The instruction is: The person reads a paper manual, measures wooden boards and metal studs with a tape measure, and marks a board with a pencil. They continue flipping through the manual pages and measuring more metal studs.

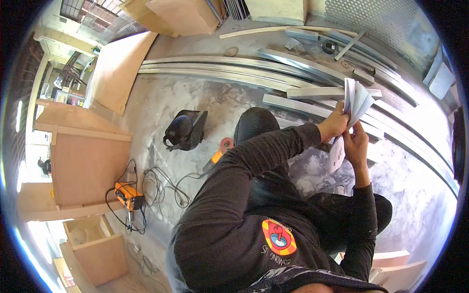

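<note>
My left hand and my right hand meet in front of me, both closed on a white booklet. Its pages fan apart above the fingers, and a white part hangs below between the hands. Just behind the booklet lie silver metal bars on the floor. Beside my left knee rests an orange angle grinder with a reddish disc, partly covered by my sleeve. A black welding helmet sits on the floor farther left.
An orange welding machine with coiled cables stands at the left. Wooden cabinets line that side. Long metal bars stretch across the floor ahead, near a roll of black tape. A perforated panel is at the back.
</note>
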Available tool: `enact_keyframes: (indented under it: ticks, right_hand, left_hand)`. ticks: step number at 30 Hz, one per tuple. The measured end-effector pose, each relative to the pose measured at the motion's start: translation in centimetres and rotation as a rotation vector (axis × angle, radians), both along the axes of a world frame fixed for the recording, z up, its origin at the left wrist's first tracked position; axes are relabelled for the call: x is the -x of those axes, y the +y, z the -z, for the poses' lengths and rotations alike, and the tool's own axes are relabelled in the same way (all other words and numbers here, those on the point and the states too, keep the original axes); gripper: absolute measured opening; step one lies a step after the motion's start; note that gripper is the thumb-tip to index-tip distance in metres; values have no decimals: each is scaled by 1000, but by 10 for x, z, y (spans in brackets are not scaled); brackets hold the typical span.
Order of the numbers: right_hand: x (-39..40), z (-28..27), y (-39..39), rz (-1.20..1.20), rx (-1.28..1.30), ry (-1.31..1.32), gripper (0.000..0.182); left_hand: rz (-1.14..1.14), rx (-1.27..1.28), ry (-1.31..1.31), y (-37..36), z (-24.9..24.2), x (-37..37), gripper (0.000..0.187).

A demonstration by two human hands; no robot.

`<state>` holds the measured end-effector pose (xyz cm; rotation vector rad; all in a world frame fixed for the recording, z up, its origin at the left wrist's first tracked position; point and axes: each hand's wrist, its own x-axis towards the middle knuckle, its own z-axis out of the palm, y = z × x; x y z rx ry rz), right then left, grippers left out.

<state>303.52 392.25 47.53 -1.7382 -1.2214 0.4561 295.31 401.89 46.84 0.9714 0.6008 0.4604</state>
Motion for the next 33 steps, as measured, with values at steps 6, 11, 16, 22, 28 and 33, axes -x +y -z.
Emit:
enact_keyframes:
  ticks: [6, 11, 16, 22, 28, 33]
  right_hand:
    - [1, 0, 0, -8, 13, 38, 36]
    - [2, 0, 1, -1, 6, 14, 36]
    - [2, 1, 1, 8, -11, 5, 36]
    - [0, 5, 1, 2, -4, 25, 37]
    - [1, 2, 1, 19, 38, -4, 37]
    - [3, 2, 2, 17, 5, 6, 37]
  left_hand:
    - [-9, -54, 45, -1, -2, 1, 29]
    - [-2, -67, 38, 0, -1, 0, 29]
    - [22, -55, 36, 1, 1, 1, 30]
    - [3, -43, 34, 0, -4, 3, 29]
    - [19, -51, 66, 1, -3, 3, 27]
    - [25, -44, 54, 2, -3, 3, 28]
